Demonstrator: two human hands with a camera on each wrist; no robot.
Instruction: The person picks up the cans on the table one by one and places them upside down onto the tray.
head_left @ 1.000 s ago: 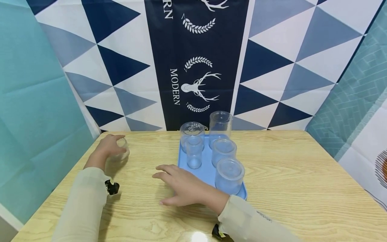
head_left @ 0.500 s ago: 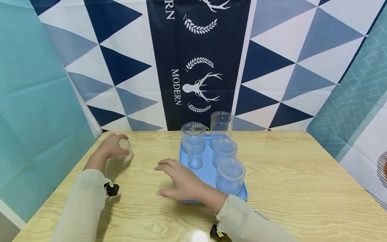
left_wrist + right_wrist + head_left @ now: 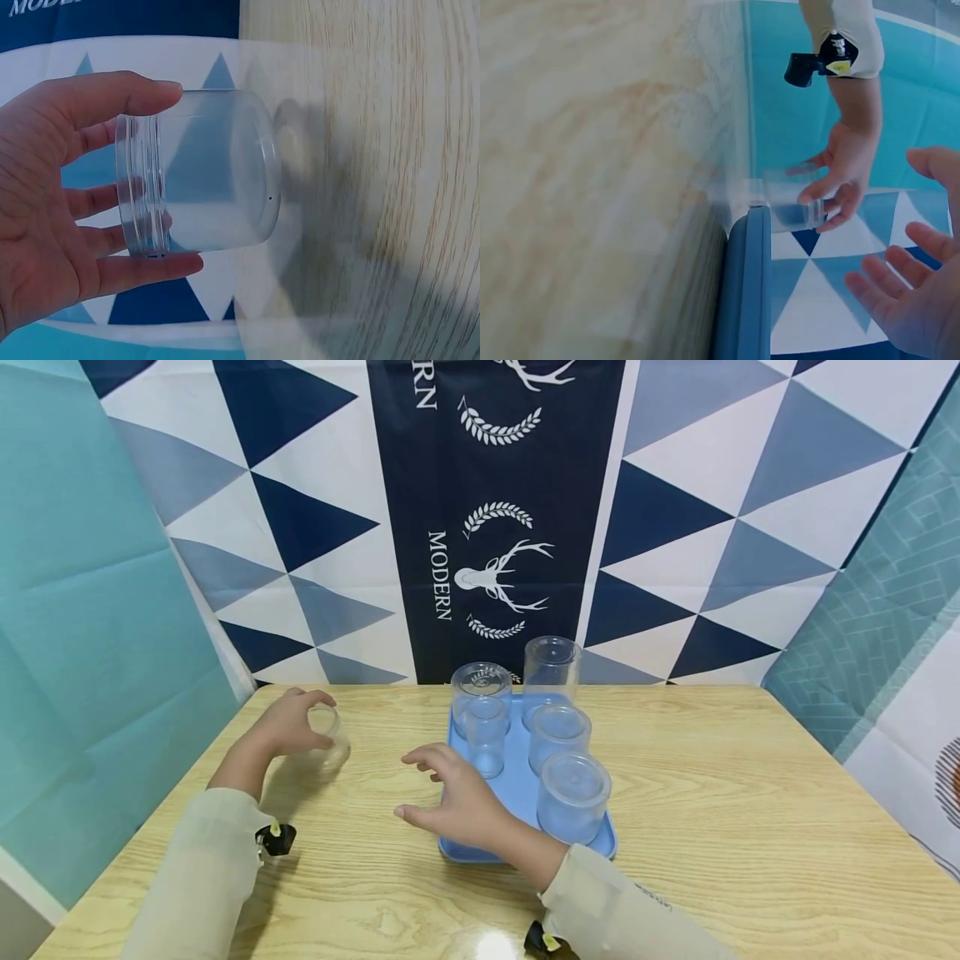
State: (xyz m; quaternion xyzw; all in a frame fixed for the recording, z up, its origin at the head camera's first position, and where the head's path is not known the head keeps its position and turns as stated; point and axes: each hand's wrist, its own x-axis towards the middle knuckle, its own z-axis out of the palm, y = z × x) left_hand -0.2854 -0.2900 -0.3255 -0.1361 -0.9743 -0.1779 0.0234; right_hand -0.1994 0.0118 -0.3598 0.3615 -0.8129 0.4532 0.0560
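Note:
My left hand [image 3: 292, 725] grips a clear, round jar [image 3: 217, 172] by its ridged rim, thumb on one side and fingers on the other. The jar's base faces the table, close over it at the left rear. Loosely bent and holding nothing, my right hand [image 3: 463, 806] hovers at the left edge of a blue tray [image 3: 513, 789]. A narrow clear jar [image 3: 485, 747] stands on this tray, nearest that hand. In the right wrist view, the right fingers are spread apart from the tray's edge.
Several other clear containers share the tray: a tall one [image 3: 552, 681] at the back right, a wide one [image 3: 468, 681] at the back left, a jar [image 3: 558, 739] mid-right and another [image 3: 573, 802] in front. A patterned cloth [image 3: 300, 502] hangs behind the wooden table [image 3: 735, 810].
The left hand has carried the jar a little to the right, toward the tray. My right hand has risen slightly in view, near the tray's left edge, with its fingers bending more.

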